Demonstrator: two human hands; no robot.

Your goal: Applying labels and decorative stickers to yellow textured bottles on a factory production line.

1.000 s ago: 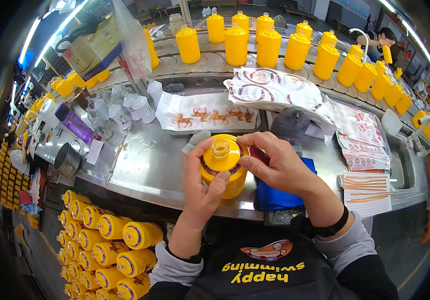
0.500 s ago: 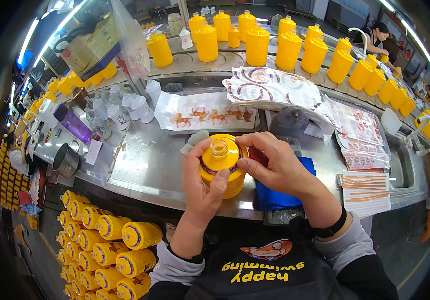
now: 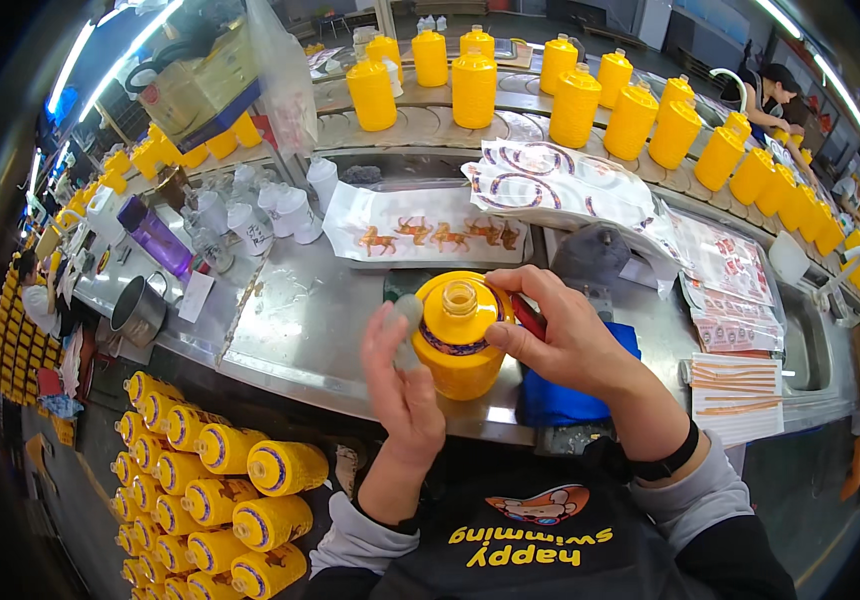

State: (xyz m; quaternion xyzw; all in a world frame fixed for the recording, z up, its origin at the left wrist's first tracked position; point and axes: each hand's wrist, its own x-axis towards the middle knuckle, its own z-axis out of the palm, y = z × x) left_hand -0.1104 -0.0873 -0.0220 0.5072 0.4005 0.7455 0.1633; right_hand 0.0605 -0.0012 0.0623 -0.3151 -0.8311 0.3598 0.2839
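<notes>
A yellow glass bottle (image 3: pixel 462 375) with a bare clear neck stands upright on the steel worktop in front of me. A dark patterned band runs round its shoulder. My right hand (image 3: pixel 560 335) grips its right side, thumb on the shoulder and fingers behind; a red piece (image 3: pixel 527 314) shows tucked in the palm. At the bottle's left side is my left hand (image 3: pixel 400 385), slightly blurred, with a small grey sponge-like pad (image 3: pixel 409 312) held at its fingers. The bottle's far side is hidden.
Behind the bottle lie a sheet of horse decals (image 3: pixel 430 232) and a stack of band decals (image 3: pixel 560 190). A blue cloth (image 3: pixel 575 385) is by my right wrist. Yellow bottles (image 3: pixel 475 90) line the conveyor; more are stacked lower left (image 3: pixel 270 520). Orange strips (image 3: pixel 737 385) lie right.
My left fingers and the grey pad have come off the bottle's front and shoulder to its left side. The right hand keeps its hold. Bottles on the conveyor have shifted.
</notes>
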